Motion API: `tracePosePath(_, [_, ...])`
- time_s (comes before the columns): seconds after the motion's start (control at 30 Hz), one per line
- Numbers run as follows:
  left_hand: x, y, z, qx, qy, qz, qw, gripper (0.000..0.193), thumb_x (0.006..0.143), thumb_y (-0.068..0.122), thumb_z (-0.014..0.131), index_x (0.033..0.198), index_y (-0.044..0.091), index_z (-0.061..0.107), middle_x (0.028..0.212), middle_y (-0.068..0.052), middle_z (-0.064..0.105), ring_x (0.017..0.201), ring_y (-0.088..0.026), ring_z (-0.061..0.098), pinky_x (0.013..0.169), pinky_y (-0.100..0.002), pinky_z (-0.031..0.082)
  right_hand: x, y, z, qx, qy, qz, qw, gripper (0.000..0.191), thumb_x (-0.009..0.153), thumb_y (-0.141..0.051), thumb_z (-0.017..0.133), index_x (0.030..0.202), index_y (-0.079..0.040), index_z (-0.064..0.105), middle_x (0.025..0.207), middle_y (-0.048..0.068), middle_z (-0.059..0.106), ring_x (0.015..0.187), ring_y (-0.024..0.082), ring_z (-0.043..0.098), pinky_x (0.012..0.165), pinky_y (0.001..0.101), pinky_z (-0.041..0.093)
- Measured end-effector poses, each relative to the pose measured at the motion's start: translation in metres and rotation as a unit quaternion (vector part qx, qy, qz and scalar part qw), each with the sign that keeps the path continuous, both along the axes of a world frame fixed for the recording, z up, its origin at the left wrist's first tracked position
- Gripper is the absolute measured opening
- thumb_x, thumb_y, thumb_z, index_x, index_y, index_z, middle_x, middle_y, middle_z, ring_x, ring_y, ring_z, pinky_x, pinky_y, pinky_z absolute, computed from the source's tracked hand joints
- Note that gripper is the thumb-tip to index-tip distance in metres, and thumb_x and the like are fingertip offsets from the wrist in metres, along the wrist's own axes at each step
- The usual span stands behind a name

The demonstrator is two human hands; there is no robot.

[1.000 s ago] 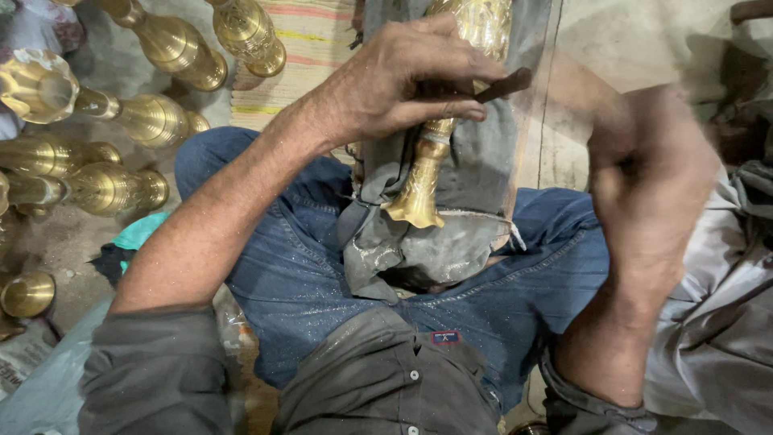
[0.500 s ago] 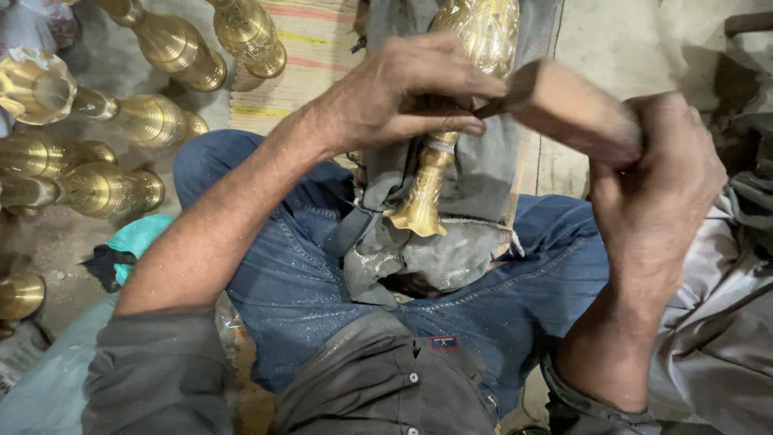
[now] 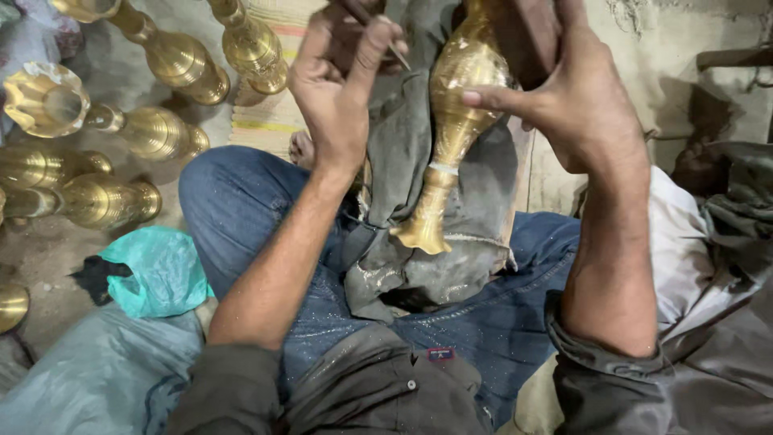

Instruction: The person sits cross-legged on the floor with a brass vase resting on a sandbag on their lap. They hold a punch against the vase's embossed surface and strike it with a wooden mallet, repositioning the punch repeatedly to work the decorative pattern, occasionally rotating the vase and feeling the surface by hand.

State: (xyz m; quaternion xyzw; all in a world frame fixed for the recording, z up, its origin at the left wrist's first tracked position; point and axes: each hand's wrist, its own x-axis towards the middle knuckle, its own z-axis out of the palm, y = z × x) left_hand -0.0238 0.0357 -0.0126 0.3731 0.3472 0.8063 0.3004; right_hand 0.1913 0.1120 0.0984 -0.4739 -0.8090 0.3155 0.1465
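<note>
A brass vase (image 3: pixel 457 113) lies tilted on a grey cloth (image 3: pixel 403 169) across my lap, its flared foot towards me. My left hand (image 3: pixel 338 89) is raised just left of the vase and pinches a thin metal tool (image 3: pixel 396 53), whose tip hangs near the vase's body. On the right of the vase, my right hand (image 3: pixel 568 101) grips a dark wooden block (image 3: pixel 527 32) that the top edge partly cuts off. Its forefinger stretches out to the vase's side.
Several brass vases (image 3: pixel 173 60) lie on the dusty floor at the left, one with a fluted mouth (image 3: pixel 44 97). A teal plastic bag (image 3: pixel 161 270) sits by my left knee. A striped mat (image 3: pixel 270 121) lies beyond my knee, and crumpled cloth (image 3: pixel 725 234) is on the right.
My left hand has come off the vase's neck and risen with the thin tool. The right hand with the block has swung in close to the vase's body.
</note>
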Motion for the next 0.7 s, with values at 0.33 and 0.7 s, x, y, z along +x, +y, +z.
tracePosePath(0.33, [0.033,-0.026,0.015,-0.043,0.129,-0.102,0.985,0.027,0.106,0.011,0.078,0.131,0.006,0.068,0.100,-0.002,0.077,0.094,-0.008,0.074,0.082,-0.021,0.063,0.026,0.015,-0.048,-0.113,0.223,0.020,0.968,0.105,0.085,-0.018,0.095,0.168,-0.005,0.031,0.135,0.015,0.064,0.089,0.015,0.068,0.070,0.0302,0.058])
tracePosePath(0.7, [0.032,-0.015,0.011,0.004,0.297,0.008,0.955,0.042,0.098,0.014,0.085,0.135,0.010,0.065,0.114,-0.002,0.075,0.104,-0.011,0.076,0.089,-0.026,0.066,0.040,-0.022,0.029,0.379,-0.066,0.083,0.919,0.046,0.097,-0.004,0.082,0.137,0.002,0.059,0.118,0.021,0.071,0.108,0.030,0.072,0.094,0.0427,0.060])
